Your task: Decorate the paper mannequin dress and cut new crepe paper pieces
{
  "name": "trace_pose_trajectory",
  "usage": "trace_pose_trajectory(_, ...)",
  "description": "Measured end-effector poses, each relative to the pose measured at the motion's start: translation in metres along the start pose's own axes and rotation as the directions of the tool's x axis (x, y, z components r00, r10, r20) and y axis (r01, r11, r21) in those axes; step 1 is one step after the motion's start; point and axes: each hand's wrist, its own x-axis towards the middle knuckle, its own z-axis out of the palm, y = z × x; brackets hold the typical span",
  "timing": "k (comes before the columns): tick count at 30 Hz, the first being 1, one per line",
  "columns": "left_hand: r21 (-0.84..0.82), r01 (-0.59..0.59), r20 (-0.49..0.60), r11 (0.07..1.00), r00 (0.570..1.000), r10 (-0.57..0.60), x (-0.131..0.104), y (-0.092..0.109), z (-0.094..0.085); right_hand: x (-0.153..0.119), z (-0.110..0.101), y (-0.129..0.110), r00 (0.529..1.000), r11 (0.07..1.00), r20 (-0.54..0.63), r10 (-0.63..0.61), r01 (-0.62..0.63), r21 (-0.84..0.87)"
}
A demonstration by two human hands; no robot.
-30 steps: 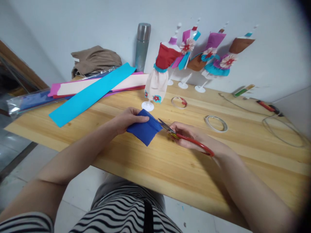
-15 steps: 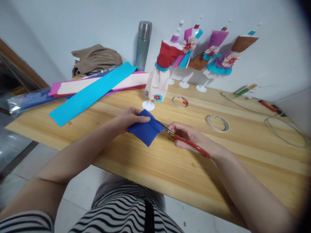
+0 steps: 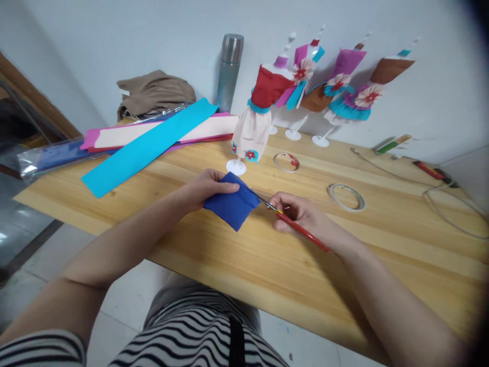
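Note:
My left hand [image 3: 208,187] pinches a dark blue piece of crepe paper [image 3: 234,208] at its upper left part, thumb lying on top. In my right hand [image 3: 292,211] is a pair of red-handled scissors [image 3: 303,233]. Their metal blades reach the paper's upper right edge; how far the paper lies between them is hard to tell. Both hands are over the front part of the wooden table [image 3: 214,255]. Just behind the paper stands a small dress form [image 3: 252,125] in a red top and pale skirt, on a white round base.
Several more dressed forms [image 3: 349,109] line the wall. Two tape rolls [image 3: 347,198] lie at right, near a cable and a red-and-black tool [image 3: 430,171]. Crepe strips [image 3: 148,148], a brown cloth [image 3: 156,94] and a metal flask [image 3: 229,74] occupy the back left.
The scissor handles have come closer together in my right hand. My left hand keeps its hold on the blue paper. The whole view has shifted slightly.

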Motion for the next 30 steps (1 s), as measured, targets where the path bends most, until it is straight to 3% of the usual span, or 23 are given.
trace_pose_trajectory(6,0.011,-0.010,-0.001,1.000,1.000,0.010,0.000,0.000,0.000,-0.003,-0.001,0.007,1.000,1.000,-0.009,-0.005,0.005,-0.002)
trace_pose_trajectory(12,0.015,-0.030,0.025,0.999,0.999,0.029,-0.003,0.004,0.001,-0.007,-0.004,0.015,0.995,0.999,0.094,-0.034,0.033,0.011)
trace_pose_trajectory(21,-0.005,-0.006,0.037,1.000,0.999,0.006,-0.004,0.002,0.005,-0.003,-0.002,0.007,0.991,0.998,0.124,-0.050,0.047,0.030)
trace_pose_trajectory(30,0.006,-0.055,0.011,0.998,0.998,0.055,-0.004,0.005,0.001,-0.008,-0.008,0.005,0.990,1.000,0.143,-0.021,0.019,0.014)
